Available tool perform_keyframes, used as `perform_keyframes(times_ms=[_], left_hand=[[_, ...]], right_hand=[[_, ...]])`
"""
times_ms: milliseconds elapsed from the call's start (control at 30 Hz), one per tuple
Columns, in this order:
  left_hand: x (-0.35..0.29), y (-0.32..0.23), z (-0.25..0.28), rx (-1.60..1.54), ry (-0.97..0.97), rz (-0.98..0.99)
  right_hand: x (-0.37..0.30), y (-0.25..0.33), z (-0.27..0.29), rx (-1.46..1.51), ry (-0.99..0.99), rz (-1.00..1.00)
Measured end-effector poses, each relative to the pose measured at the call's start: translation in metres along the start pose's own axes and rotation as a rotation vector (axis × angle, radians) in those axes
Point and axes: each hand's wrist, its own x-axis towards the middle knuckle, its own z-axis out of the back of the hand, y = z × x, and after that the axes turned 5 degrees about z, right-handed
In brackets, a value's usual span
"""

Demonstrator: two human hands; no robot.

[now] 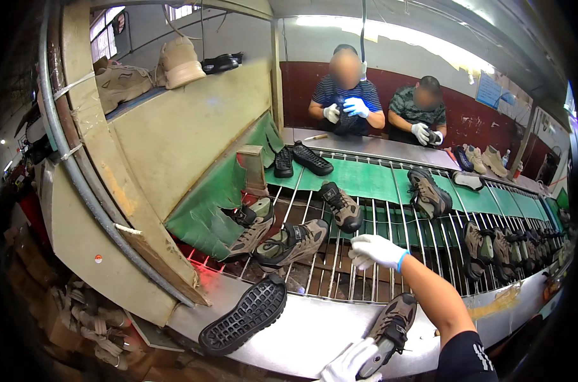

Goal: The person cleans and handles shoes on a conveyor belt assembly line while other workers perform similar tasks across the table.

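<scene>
My left hand (351, 363), in a white glove, grips the end of a brown-and-black shoe (394, 321) at the lower edge of the view. That shoe lies tilted on the metal ledge. My right hand (377, 252), gloved in white with a blue cuff, hovers over the wire rack with fingers loosely bent and nothing seen in them. Nearest to it is another brown shoe (342, 207) on the rack. Two similar shoes, one (292, 243) in front of the other (253, 228), sit to the left. A loose black sole (244, 316) lies tread up on the ledge.
Two black soles (312, 159) rest at the rack's far left. More shoes (429, 193) stand along the rack (391, 223) to the right. Across it, two people (346, 95) in white gloves handle dark shoe parts. A wooden partition (187, 134) rises on the left.
</scene>
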Motion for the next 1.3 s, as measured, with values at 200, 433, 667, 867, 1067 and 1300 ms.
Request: perform_keyframes(times_ms=[200,433,667,867,1067,1300], left_hand=[[0.014,0.001,-0.004,-0.211,0.087,0.220],[0.005,0.015,0.016,-0.769,-0.091,0.500],[-0.065,-0.041,0.033,-0.090,0.196,-0.165],[0.064,0.027,0.178,0.819,-0.181,-0.164],[0.099,0.107,0.257,0.681,0.133,0.383],[0.040,0.050,0.185,0.695,0.534,-0.086]], right_hand=[[-0.176,-0.026,-0.016,-0.271,-0.623,0.345],[-0.322,-0.123,-0.179,0.654,-0.715,0.034],[-0.344,-0.150,-0.223,1.191,-0.491,0.262],[-0.381,-0.279,-0.268,1.490,-0.183,0.080],[-0.387,-0.263,-0.287,1.855,0.197,0.204],[-0.379,-0.237,-0.281,1.736,0.122,0.219]])
